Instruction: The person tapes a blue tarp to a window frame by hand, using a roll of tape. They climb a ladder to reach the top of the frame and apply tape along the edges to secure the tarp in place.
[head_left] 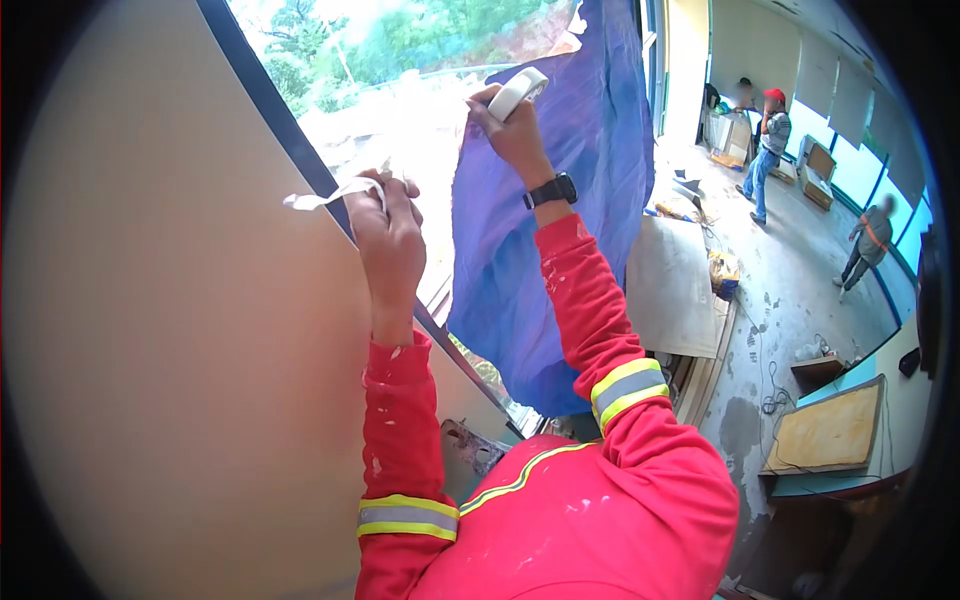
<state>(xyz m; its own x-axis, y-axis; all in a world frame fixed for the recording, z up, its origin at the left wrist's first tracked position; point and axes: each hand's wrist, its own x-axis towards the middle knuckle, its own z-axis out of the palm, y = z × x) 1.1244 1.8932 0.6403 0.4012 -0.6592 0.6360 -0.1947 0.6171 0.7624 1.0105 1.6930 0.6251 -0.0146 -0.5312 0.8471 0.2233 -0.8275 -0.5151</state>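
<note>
Head view: round white tape [513,94]

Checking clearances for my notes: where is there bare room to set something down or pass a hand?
The floor between the yellow bundle and the person with the orange stripe is bare. Between left hand and right hand a gap looks open, depth uncertain. Crowded: around the pale board, with planks and bundle.
</note>
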